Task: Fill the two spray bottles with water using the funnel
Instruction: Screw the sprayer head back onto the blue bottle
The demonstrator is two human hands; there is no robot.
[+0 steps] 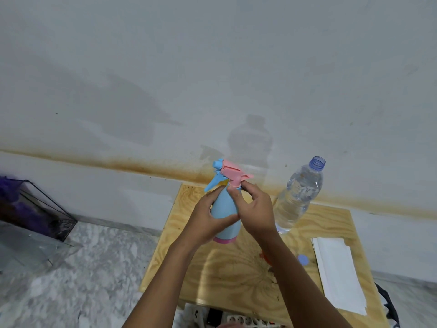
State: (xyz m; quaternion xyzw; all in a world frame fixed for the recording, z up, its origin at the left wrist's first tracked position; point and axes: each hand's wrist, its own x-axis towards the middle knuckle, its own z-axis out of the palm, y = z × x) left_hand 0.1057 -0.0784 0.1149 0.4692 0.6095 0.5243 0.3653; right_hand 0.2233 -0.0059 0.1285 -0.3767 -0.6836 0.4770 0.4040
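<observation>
A light blue spray bottle (223, 209) with a pink base stands upright on the wooden table (227, 275). Its spray head (227, 174) is pink with a blue trigger and nozzle. My left hand (210, 221) wraps around the bottle's body. My right hand (254, 209) pinches the pink collar at the neck with thumb and fingertips. A clear plastic water bottle (298, 197), uncapped and mostly full, stands just right of my right hand. Its blue cap (303, 259) lies on the table. An orange object (266, 256), mostly hidden by my right forearm, lies on the table. No second spray bottle is in view.
White paper sheets (338, 273) lie on the table's right side. The table stands against a stained white wall. A power strip (246, 319) lies on the floor below the front edge. A dark wire-framed box (35, 209) with purple material sits on the marbled floor at left.
</observation>
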